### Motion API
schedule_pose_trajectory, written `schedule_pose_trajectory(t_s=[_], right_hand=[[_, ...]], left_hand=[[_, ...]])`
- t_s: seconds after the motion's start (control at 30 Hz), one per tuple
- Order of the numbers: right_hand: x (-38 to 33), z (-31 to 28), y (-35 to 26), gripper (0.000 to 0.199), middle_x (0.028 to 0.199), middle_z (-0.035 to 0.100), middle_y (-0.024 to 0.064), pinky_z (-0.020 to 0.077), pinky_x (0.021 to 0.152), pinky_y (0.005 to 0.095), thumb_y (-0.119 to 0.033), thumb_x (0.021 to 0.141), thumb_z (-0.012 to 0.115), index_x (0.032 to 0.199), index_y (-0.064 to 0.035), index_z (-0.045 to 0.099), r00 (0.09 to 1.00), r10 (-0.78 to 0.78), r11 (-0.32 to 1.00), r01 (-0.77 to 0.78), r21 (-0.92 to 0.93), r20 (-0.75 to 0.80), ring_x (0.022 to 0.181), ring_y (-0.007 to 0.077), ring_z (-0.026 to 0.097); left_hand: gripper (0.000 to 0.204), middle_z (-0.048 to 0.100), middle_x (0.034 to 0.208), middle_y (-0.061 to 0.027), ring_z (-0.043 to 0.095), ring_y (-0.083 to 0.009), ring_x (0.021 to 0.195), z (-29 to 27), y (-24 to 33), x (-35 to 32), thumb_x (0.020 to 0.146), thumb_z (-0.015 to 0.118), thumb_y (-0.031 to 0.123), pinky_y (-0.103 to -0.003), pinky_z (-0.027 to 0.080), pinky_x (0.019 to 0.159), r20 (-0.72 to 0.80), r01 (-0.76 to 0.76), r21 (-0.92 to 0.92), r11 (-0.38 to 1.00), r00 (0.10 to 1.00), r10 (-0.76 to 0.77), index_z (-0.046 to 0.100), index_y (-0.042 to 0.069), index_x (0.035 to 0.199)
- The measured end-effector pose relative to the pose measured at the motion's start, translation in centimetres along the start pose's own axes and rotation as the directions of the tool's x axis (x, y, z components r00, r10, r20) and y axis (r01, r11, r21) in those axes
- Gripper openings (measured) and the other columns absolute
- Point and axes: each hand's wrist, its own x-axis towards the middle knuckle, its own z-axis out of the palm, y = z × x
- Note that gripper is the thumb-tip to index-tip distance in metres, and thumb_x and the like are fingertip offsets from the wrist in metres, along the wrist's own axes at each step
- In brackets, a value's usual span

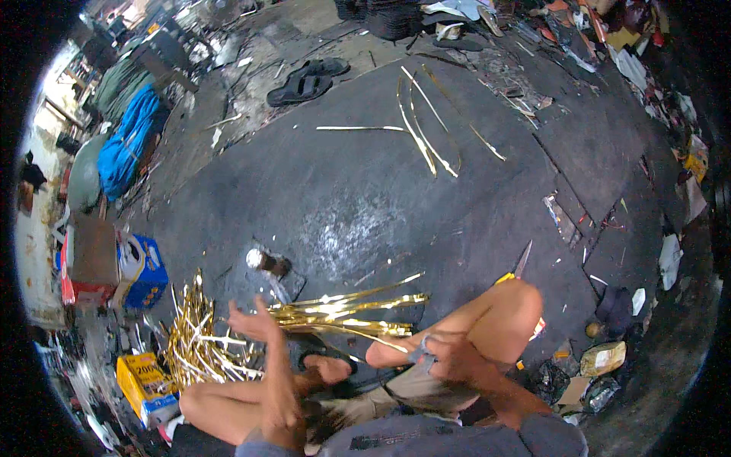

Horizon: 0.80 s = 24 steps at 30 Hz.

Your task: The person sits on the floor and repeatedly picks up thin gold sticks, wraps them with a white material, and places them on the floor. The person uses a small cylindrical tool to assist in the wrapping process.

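Observation:
My left hand [257,323] has its fingers spread, between a tangled pile of gold strips [194,331] and a flatter bundle of gold strips [365,311]. Nothing shows in its grasp. Over my bent right leg, my right hand [449,356] is closed around a small grey piece [418,353], whose kind I cannot make out. One thin gold strip [384,343] runs from the bundle toward that hand; whether the fingers hold it is unclear. Beyond the bundle lies a metal tool with a shiny round end [259,260]. A pointed blade with a yellow handle [521,263] rests past my right knee.
Loose gold strips [415,126] lie farther out on the dark floor sheet [472,221], near black sandals [308,81]. At left stand a yellow box [142,378], a blue box [146,270] and a red-sided carton [91,259]. Scraps and wrappers [603,358] litter the right side.

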Motion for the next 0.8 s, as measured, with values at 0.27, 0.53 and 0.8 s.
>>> schedule_pose_trajectory(t_s=[0.27,0.53,0.8], right_hand=[[5.0,-3.1,0.6,0.035,0.082,0.065,0.0123,0.057,0.073,0.0444,-0.032,0.077,0.08,0.096,-0.005,0.067,0.987,0.127,0.988,-0.135,-0.079,-0.094,0.081,0.0372,0.068],[4.2,-2.3,-1.5,0.025,0.086,0.063,0.0037,0.0482,0.071,0.0366,-0.023,0.089,0.069,0.106,-0.005,0.071,0.743,0.669,0.73,-0.665,-0.158,-0.036,0.083,0.0179,0.059],[3.2,-0.5,1.5,0.029,0.102,0.067,0.0131,0.0529,0.076,0.0388,-0.02,0.093,0.062,0.116,-0.0021,0.064,0.721,0.608,0.792,-0.583,0.183,-0.334,0.088,0.0259,0.065]], left_hand=[[0.049,0.06,0.129,-0.0168,0.052,-0.0374,0.126,13.1,33.7,-3.9,0.08,0.066,0.002,-0.044,0.043,0.106,0.2,-0.311,-0.808,0.5,0.655,0.729,0.056,0.004,0.128],[0.04,0.066,0.124,-0.0172,0.06,-0.0349,0.119,26.9,47.8,-1.7,0.08,0.064,0.006,-0.046,0.046,0.105,0.374,-0.758,-0.5,0.419,0.247,0.894,0.065,0.004,0.119],[0.007,0.067,0.08,0.0,0.058,-0.0092,0.075,2.7,26.3,-10.6,0.091,0.067,0.008,-0.029,0.049,0.072,0.661,0.369,-0.618,0.695,-0.234,0.713,0.068,0.001,0.09]])
